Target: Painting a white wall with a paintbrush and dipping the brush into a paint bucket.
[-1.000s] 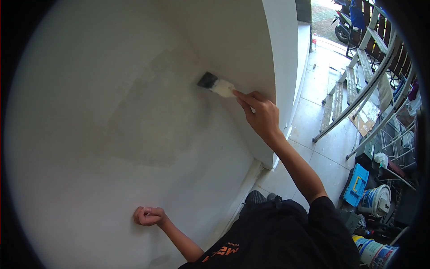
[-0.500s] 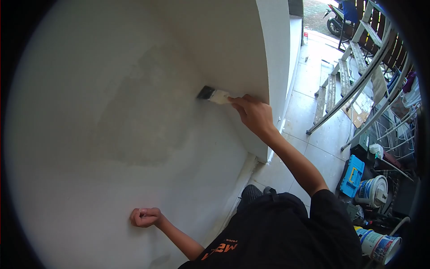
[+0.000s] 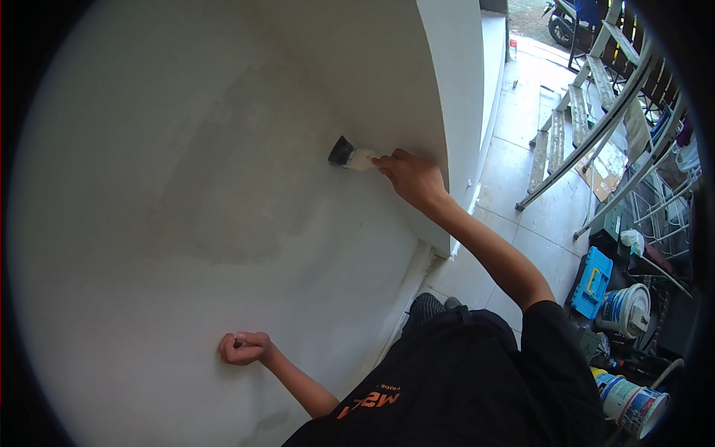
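Note:
My right hand [image 3: 410, 179] grips a paintbrush [image 3: 363, 159] with a pale handle and dark bristles, which are at the white wall [image 3: 119, 179] near its inner corner with a projecting wall section [image 3: 376, 67]. An irregular darker grey patch [image 3: 231, 171] lies just left of the bristles. My left hand [image 3: 244, 348] is closed in a loose fist against the lower wall; whether anything is inside it is hidden. My torso in a black T-shirt fills the bottom.
Right of the wall are a tiled floor [image 3: 503, 186], a metal step ladder [image 3: 579, 112], metal racks [image 3: 663, 216], a blue toolbox [image 3: 592, 281] and paint buckets [image 3: 624, 309]. A scooter [image 3: 558, 30] stands outside the doorway at the top.
Since a second ago my right hand and the brush have moved down along the corner and slightly turned. My left hand stays closed by the lower wall. The view has shifted slightly.

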{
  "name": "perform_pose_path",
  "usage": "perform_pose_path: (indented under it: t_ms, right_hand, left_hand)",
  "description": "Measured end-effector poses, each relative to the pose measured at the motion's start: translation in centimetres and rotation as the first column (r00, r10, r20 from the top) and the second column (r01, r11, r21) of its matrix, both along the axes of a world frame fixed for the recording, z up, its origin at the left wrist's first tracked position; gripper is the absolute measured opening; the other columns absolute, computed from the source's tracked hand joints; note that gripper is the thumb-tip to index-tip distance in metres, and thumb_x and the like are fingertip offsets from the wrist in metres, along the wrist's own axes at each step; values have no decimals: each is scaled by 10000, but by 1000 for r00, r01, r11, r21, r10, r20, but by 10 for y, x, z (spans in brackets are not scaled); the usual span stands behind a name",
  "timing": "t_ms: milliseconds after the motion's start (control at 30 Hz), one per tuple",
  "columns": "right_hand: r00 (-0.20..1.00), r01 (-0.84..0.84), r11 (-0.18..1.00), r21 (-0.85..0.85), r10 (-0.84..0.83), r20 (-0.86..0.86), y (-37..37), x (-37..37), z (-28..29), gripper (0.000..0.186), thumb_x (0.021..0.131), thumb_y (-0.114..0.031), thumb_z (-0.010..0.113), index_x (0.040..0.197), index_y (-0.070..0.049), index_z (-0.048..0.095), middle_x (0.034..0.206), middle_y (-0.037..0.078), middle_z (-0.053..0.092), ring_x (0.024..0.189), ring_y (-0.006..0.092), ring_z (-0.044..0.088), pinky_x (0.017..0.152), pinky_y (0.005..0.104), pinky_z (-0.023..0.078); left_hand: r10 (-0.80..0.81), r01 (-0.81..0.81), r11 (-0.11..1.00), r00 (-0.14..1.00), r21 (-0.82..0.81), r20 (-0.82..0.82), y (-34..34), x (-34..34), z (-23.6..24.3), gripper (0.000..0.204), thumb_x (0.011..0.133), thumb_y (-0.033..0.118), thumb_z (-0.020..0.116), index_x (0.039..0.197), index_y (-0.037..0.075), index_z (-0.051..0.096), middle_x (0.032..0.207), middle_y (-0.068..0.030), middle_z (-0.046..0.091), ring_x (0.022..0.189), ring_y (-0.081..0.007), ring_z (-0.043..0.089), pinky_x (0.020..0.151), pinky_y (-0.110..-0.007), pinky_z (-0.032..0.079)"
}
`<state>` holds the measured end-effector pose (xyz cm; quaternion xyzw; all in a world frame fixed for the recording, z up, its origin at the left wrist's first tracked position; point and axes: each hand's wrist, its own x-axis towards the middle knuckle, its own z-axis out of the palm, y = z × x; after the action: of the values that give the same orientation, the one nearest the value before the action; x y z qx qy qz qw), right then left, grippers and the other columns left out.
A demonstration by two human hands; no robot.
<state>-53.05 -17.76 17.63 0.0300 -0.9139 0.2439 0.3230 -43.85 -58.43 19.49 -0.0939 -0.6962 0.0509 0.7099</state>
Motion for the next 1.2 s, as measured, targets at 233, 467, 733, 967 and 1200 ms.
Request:
perform_pose_path:
  t_ms: [233, 467, 733, 967, 1200]
  right_hand:
    - [992, 94, 995, 21, -95, 88, -11, -9, -7, 186, 841, -216, 572, 1001, -208, 665, 817, 33, 624, 686, 210, 623, 592, 325, 507]
    - [990, 61, 997, 37, -65, 124, -7, -8, -5, 193, 842, -219, 562, 1008, -233, 659, 818, 36, 620, 680, 234, 623, 581, 336, 506]
    - [990, 28, 997, -74, -17, 137, -12, -7, -8, 181, 857, -230, 540, 999, -213, 650, 817, 39, 621, 697, 239, 625, 579, 351, 504]
    - [978, 119, 976, -182, -84, 189, -29, -9, -14, 188, 842, -243, 563, 1012, -217, 638, 839, 42, 613, 719, 244, 624, 604, 359, 505]
    - [985, -172, 849, -500, 153, -80, -9, 6, -54, 201, 869, -218, 549, 1022, -109, 618, 745, 86, 610, 671, 237, 612, 588, 341, 476]
  left_hand:
    - [-50, 50, 999, 999, 3, 4, 7, -3, 1, 138, 870, 204, 457, 877, 76, 403, 743, -30, 484, 572, -159, 393, 482, -257, 259]
    - [-64, 64, 998, 998, 3, -28, 13, -1, 0, 169, 887, 210, 475, 867, 51, 423, 762, -56, 464, 557, -163, 401, 436, -258, 267]
    - [-32, 32, 999, 999, 19, -5, 3, -2, 2, 159, 877, 211, 464, 863, 62, 412, 755, -39, 455, 595, -164, 390, 500, -264, 271]
    - [-85, 85, 995, 996, 46, -19, 12, -5, -3, 177, 889, 213, 466, 867, 39, 437, 793, -72, 448, 631, -191, 427, 517, -287, 325]
    - [12, -8, 994, 999, 110, -36, 20, -9, -6, 195, 883, 239, 469, 855, 52, 421, 782, -66, 417, 654, -183, 386, 537, -280, 305]
